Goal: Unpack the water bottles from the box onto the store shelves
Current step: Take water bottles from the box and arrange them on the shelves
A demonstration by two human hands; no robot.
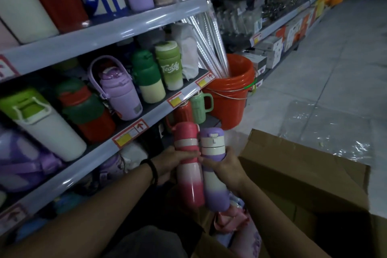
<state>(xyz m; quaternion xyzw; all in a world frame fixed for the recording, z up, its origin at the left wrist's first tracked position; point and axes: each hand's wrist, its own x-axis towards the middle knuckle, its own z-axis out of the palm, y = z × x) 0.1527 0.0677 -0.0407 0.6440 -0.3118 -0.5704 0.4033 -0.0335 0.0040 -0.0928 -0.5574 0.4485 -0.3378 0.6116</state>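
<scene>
Pink-and-white gradient metal bottle (189, 176) in the left hand (170, 163), purple-and-white gradient bottle (213, 188) in the right hand (225, 166). Fingers are wrapped round each, and the bottles touch, held over the open brown cardboard box (303, 174). That's two bottles, one per hand; can't count what's left inside. The grey metal shelf (83, 166) looks packed, so squeezing them in might topple neighbours.

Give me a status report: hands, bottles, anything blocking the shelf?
Left grip holds pink bottle; right grip holds purple bottle. Both upright, side by side, over open box. Shelf alongside crowded with bottles.
</scene>
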